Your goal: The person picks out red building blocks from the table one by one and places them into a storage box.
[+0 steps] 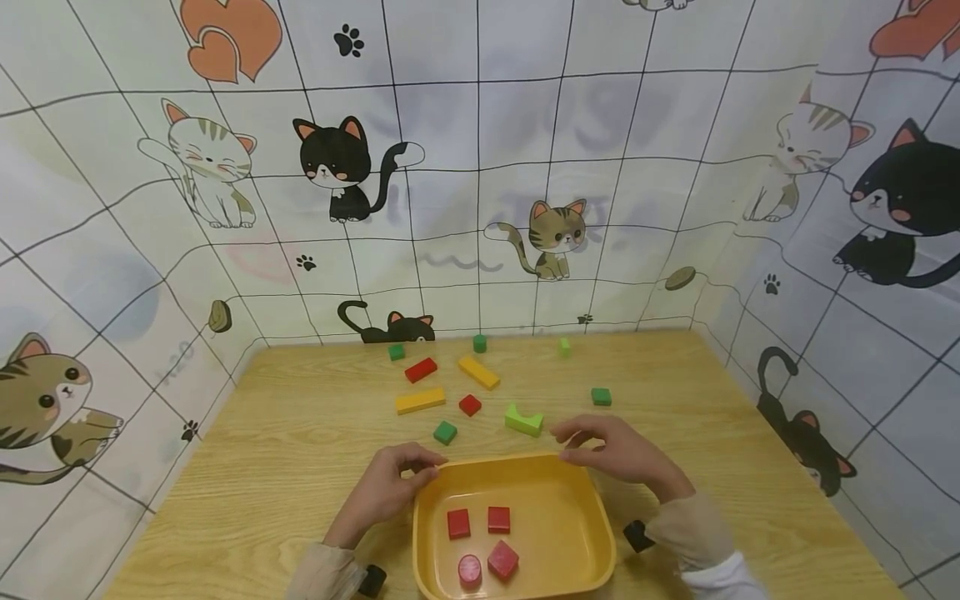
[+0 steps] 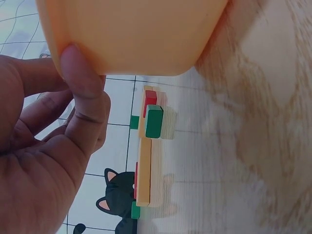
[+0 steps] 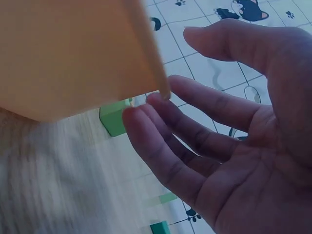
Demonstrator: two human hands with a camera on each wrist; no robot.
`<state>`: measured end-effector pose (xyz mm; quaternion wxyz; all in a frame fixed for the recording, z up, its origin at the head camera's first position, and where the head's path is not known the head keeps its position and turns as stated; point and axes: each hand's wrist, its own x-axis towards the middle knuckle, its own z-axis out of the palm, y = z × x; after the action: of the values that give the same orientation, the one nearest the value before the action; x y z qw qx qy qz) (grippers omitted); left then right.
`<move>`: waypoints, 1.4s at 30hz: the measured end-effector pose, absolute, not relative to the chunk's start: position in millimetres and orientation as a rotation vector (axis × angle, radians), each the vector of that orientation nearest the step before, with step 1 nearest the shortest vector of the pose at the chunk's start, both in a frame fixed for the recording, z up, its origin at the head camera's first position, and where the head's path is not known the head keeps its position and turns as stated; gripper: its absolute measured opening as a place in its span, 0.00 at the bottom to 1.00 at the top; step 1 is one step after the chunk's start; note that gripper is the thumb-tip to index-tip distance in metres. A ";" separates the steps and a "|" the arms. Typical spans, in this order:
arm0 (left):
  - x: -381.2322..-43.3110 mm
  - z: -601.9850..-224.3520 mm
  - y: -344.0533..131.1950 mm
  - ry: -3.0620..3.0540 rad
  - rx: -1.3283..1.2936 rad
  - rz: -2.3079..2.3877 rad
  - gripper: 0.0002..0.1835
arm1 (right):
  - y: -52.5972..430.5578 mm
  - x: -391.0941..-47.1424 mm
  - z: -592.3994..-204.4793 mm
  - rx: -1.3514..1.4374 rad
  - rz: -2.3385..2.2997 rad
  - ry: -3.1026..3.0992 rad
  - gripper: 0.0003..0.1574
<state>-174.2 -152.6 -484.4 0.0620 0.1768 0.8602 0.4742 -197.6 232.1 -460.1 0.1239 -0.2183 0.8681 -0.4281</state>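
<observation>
Stretching lengthwise left to right: tray [image 1: 558,533]

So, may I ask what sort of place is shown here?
Probably an indoor play or activity corner. A white, grid-lined wall covering with printed cartoon cats stands behind a light wood-grain table, where small red, yellow and green blocks lie beyond a yellow rectangular tray.

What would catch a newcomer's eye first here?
Probably the yellow tray on the near side of the table, four red blocks inside. The left hand grips its far left corner; the right hand is at the far right one. Cartoon cats dot the backdrop behind.
</observation>
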 end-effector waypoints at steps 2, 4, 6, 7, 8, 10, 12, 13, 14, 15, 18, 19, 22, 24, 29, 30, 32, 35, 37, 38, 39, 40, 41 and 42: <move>-174.0 -485.0 -152.5 2.600 0.531 1.430 0.08 | 233.9 -197.3 -464.5 -0.674 -1.249 2.532 0.20; -174.0 -485.5 -152.5 2.601 0.518 1.424 0.08 | 234.7 -197.1 -467.0 -0.704 -1.255 2.534 0.20; -173.9 -485.5 -152.3 2.609 0.503 1.415 0.08 | 235.3 -197.3 -468.6 -0.717 -1.245 2.546 0.19; -173.7 -485.5 -152.4 2.613 0.501 1.412 0.08 | 235.6 -197.4 -469.1 -0.708 -1.235 2.554 0.18; -173.7 -485.7 -152.5 2.616 0.499 1.408 0.08 | 235.7 -197.5 -469.1 -0.692 -1.228 2.561 0.17; -173.6 -485.6 -152.6 2.616 0.497 1.408 0.08 | 235.8 -197.8 -469.4 -0.676 -1.212 2.568 0.15; -173.4 -485.4 -152.6 2.616 0.502 1.408 0.08 | 235.8 -197.9 -469.9 -0.655 -1.205 2.567 0.13; -173.5 -485.3 -152.6 2.615 0.504 1.408 0.08 | 235.7 -197.9 -469.8 -0.647 -1.202 2.568 0.12; -173.6 -485.1 -152.6 2.615 0.506 1.407 0.08 | 235.5 -197.8 -469.9 -0.646 -1.204 2.569 0.11; -173.7 -484.9 -152.6 2.617 0.507 1.404 0.08 | 235.3 -197.6 -470.0 -0.644 -1.207 2.568 0.11; -174.4 -484.9 -152.5 2.621 0.505 1.396 0.08 | 234.2 -196.2 -469.6 -0.622 -1.219 2.571 0.10; -174.6 -485.0 -152.5 2.622 0.504 1.393 0.08 | 233.8 -195.6 -469.2 -0.625 -1.223 2.570 0.10; -174.8 -485.4 -152.4 2.618 0.472 1.395 0.09 | 232.8 -194.2 -467.9 -0.629 -1.256 2.550 0.10; -174.6 -485.0 -152.5 2.619 0.433 1.394 0.11 | 232.6 -193.6 -467.3 -0.633 -1.291 2.524 0.11; -174.3 -479.7 -153.2 2.656 0.345 1.396 0.15 | 233.4 -192.5 -467.8 -0.656 -1.346 2.481 0.12; -174.5 -477.6 -153.5 2.671 0.344 1.402 0.16 | 233.5 -192.3 -468.1 -0.661 -1.344 2.485 0.12; -175.8 -473.1 -154.1 2.697 0.352 1.417 0.19 | 233.9 -192.0 -468.6 -0.674 -1.333 2.496 0.12; -179.1 -465.9 -155.2 2.722 0.365 1.445 0.23 | 234.1 -192.1 -469.4 -0.675 -1.311 2.515 0.12; -182.0 -460.6 -156.2 2.743 0.381 1.450 0.27 | 234.1 -192.2 -469.7 -0.669 -1.295 2.525 0.12; -183.8 -458.3 -156.9 2.759 0.400 1.442 0.29 | 233.9 -192.3 -470.0 -0.665 -1.288 2.531 0.12; -185.9 -455.9 -157.6 2.781 0.422 1.433 0.31 | 233.8 -192.3 -470.2 -0.660 -1.282 2.535 0.12; -188.2 -453.0 -158.0 2.801 0.445 1.419 0.34 | 233.6 -192.4 -470.6 -0.656 -1.275 2.539 0.12; -191.2 -450.5 -158.3 2.826 0.469 1.401 0.36 | 233.5 -192.3 -470.7 -0.653 -1.271 2.542 0.12; -194.4 -447.5 -158.5 2.849 0.489 1.382 0.37 | 233.3 -192.2 -470.9 -0.645 -1.270 2.542 0.12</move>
<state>-194.4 -158.5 -447.5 -0.0311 0.1525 0.8887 0.4313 -192.2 233.3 -470.9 0.1134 -0.2200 0.8668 -0.4330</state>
